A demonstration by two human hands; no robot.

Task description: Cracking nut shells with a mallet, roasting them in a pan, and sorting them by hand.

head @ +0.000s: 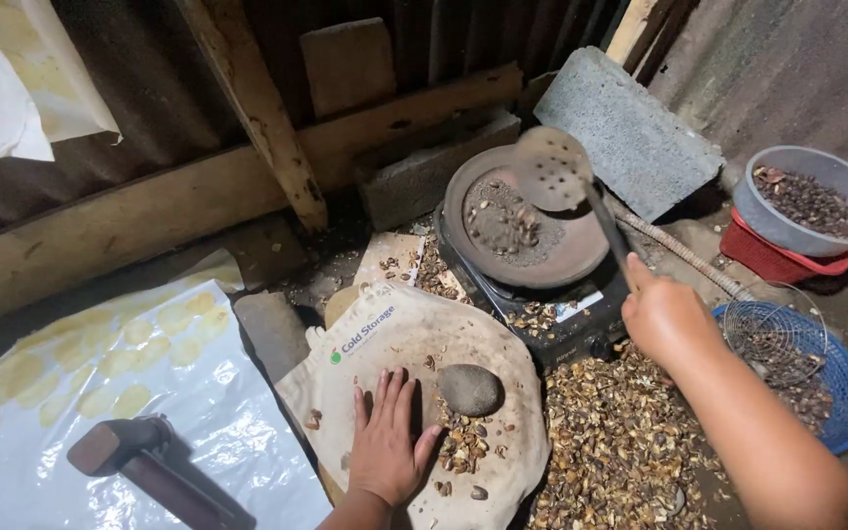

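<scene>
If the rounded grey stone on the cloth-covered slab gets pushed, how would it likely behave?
The stone looks dense and solid, so probably heavy for its size. Its rounded, egg-like shape suggests it could rock or roll a little, though the cloth and scattered nut pieces beside it would likely slow it. The left hand lies flat next to it, not gripping.

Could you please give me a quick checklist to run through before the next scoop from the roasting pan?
1. Right hand holds the ladle by its handle: ok.
2. Ladle head is over the pan: ok, raised above it.
3. Nuts in the pan: ok, a small heap left of centre.
4. Left hand is off the hot pan: ok, flat on the cloth.
5. Stone within reach: ok, beside the left hand, apart from it.
6. Stove lit: cannot tell.
</scene>
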